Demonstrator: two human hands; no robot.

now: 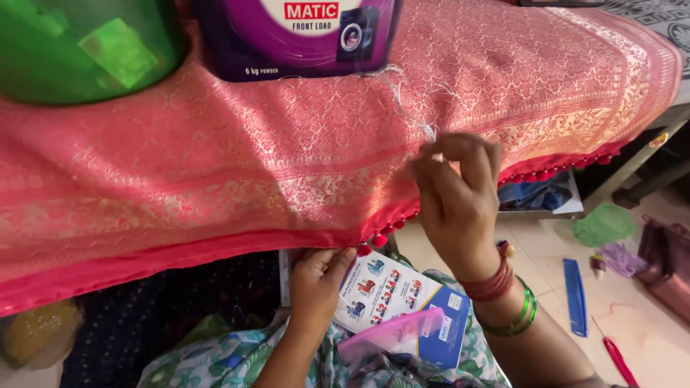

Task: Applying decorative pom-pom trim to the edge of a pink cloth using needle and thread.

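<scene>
box point(298, 36) and tub point(86, 47) on cloth point(215, 165); comb point(573, 296) on floor right.

A pale tiled floor point(647, 323) is being lit by soft, even daylight. A blue comb point(574, 296), a red-handled tool point(618, 361), a crumpled green bag point(605, 224) and a maroon bag point(668, 267) are being left scattered across it. A table's grey metal frame point(640, 154) is being shown at the right. A green tub point(86, 47) and a purple box point(302, 36) are being kept on top.

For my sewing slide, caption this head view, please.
Right hand pinches thread at pink brocade cloth; left hand grips its pom-pom hem.
</scene>
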